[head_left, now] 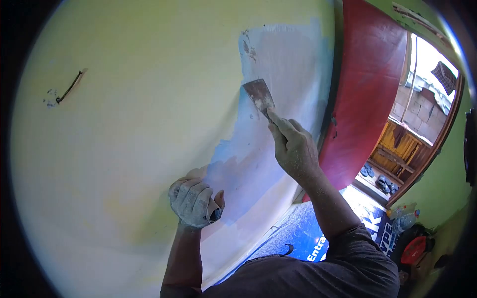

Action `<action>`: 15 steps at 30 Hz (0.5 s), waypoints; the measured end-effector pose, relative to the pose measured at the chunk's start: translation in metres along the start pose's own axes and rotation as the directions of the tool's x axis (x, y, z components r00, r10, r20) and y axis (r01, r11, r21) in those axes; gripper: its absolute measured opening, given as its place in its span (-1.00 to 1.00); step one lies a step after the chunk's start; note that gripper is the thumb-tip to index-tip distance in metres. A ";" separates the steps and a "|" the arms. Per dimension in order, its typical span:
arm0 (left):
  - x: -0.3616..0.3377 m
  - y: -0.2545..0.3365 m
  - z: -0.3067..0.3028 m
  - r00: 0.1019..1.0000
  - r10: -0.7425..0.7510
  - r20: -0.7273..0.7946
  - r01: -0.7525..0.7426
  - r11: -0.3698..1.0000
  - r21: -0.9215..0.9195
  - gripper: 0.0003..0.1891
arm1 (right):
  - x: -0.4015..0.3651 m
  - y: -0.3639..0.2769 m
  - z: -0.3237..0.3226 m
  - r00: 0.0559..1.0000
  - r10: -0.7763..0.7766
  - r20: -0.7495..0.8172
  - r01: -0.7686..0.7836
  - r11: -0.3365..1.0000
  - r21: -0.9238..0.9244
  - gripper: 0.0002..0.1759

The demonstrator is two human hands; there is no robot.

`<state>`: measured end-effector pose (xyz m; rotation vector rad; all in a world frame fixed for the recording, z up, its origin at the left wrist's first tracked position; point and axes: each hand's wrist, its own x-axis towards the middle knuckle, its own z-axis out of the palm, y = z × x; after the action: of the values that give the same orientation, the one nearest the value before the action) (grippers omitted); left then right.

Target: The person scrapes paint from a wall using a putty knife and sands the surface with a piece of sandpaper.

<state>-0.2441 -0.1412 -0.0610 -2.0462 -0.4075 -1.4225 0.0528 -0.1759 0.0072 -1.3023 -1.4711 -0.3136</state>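
Observation:
My right hand (297, 149), dusted with pale powder, is closed round the handle of a putty knife (258, 94). Its broad, stained blade tilts up and left, overlapping the edge of a pale blue-lilac patch on the yellowish wall (134, 99). Lower and to the left, my left hand (193, 202) is clenched close to the wall, its fingers coated whitish. From that fist pokes the round, dark-centred end of a short tube-like thing (214, 214); its other end is hidden by my fingers. Dark scuffs mark the patch above the blade.
A bent metal hook (69, 87) sticks out of the wall at left. To the right, a red padded panel (365, 74) stands beside an open doorway with shoes (385, 184) at its sill. Plastic bottles (405, 218) and a blue printed sheet (298, 238) lie low.

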 end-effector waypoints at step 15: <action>-0.001 0.001 0.000 1.000 -0.004 0.004 0.004 0.999 0.032 -0.74 | 0.025 -0.006 -0.008 1.000 0.000 -0.005 0.000 1.000 0.017 -0.57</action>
<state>-0.2435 -0.1419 -0.0628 -2.0242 -0.4329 -1.4061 0.0574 -0.1710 0.0332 -1.2872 -1.4673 -0.3037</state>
